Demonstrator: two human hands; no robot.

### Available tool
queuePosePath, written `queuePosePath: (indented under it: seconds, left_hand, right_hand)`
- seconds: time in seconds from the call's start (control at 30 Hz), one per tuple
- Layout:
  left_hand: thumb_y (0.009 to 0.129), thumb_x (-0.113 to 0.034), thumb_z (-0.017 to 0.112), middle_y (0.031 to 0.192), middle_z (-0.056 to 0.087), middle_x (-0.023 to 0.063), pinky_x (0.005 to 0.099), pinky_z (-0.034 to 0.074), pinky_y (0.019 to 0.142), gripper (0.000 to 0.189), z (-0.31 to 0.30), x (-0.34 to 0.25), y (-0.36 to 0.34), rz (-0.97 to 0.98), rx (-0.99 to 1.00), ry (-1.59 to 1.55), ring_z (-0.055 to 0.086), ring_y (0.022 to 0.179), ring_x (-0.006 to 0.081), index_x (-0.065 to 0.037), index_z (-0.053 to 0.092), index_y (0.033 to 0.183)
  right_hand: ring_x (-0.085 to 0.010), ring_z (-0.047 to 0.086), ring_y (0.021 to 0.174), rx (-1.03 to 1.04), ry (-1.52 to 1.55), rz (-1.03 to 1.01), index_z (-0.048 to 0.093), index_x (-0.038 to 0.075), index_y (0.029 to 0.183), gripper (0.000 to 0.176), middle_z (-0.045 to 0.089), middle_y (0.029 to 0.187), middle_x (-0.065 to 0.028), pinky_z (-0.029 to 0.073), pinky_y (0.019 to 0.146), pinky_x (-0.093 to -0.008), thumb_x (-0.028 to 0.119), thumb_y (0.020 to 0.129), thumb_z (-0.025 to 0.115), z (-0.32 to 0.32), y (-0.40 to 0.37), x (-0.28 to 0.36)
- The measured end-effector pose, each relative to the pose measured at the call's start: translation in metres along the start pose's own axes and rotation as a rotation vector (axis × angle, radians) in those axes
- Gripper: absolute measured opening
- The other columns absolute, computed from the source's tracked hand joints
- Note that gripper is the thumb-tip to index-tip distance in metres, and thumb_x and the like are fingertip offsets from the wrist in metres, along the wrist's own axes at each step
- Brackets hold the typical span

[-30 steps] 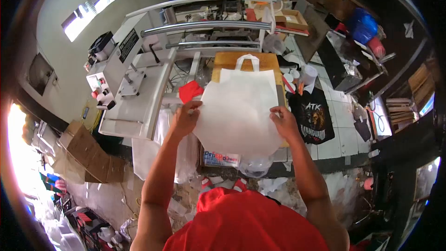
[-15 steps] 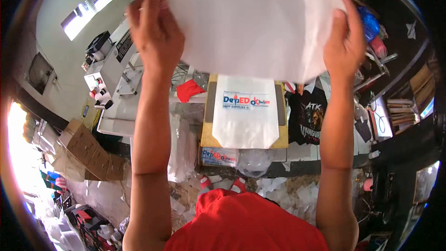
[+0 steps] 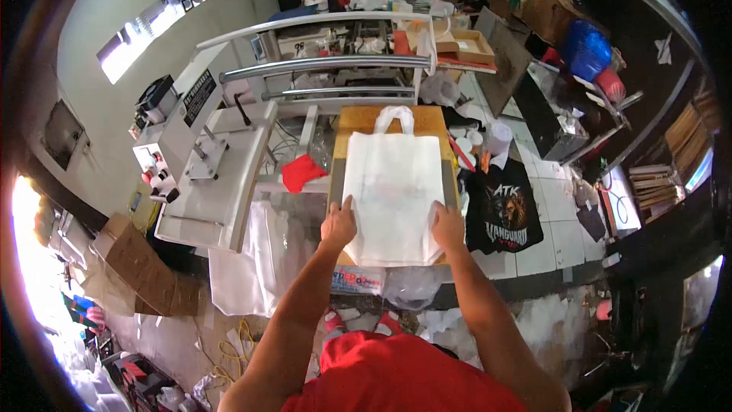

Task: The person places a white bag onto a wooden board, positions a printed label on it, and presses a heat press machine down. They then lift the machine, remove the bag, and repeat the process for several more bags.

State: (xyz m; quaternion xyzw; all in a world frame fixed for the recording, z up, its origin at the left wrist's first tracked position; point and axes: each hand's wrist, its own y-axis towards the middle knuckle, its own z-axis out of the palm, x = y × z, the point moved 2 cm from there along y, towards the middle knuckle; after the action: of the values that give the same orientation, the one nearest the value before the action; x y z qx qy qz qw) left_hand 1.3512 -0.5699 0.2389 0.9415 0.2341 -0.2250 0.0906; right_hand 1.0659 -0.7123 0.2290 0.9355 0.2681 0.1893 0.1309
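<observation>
A white tote bag [image 3: 393,194] lies flat on the wooden board [image 3: 354,116], its handle loop [image 3: 395,117] toward the far end. Faint coloured marks show dimly through its upper face. My left hand [image 3: 338,225] is closed at the bag's left edge, and my right hand [image 3: 448,226] is closed at the right edge, both near the lower half. The bag covers most of the board, so whatever is beneath it is hidden.
A white press machine [image 3: 217,160] stands to the left, beside a red cloth [image 3: 303,173]. On the right lies a black printed shirt [image 3: 503,210]. Metal rails [image 3: 328,65] cross behind the board. A printed package [image 3: 358,279] sits below the board, and scraps litter the floor.
The white bag has come down from in front of my face onto the board, covering the printed white bag seen there earlier. Both hands have lowered with it and moved closer together.
</observation>
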Motion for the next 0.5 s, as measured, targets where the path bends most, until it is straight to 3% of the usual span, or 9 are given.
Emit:
queuePosePath:
  seconds: [0.23, 0.5]
  left_hand:
    - [0.093, -0.029, 0.056, 0.113, 0.056, 0.0205, 0.0508, 0.056, 0.078, 0.053, -0.002, -0.007, -0.013, -0.003, -0.096, 0.056, 0.065, 0.097, 0.0406, -0.010, 0.049, 0.141]
    - [0.091, -0.029, 0.058, 0.111, 0.056, 0.0216, 0.0511, 0.055, 0.079, 0.054, -0.001, -0.008, -0.016, 0.017, -0.151, 0.016, 0.063, 0.101, 0.0407, -0.007, 0.050, 0.140]
  right_hand:
    - [-0.0351, 0.058, 0.097, -0.063, -0.011, -0.051, 0.063, 0.012, 0.126, 0.035, 0.059, 0.099, -0.0124, 0.047, 0.077, -0.0504, 0.015, 0.091, 0.059, -0.016, 0.000, 0.003]
    - [-0.0352, 0.055, 0.098, -0.094, -0.025, -0.033, 0.065, 0.011, 0.122, 0.032, 0.056, 0.099, -0.0133, 0.046, 0.077, -0.0507, 0.014, 0.090, 0.060, -0.013, -0.007, 0.007]
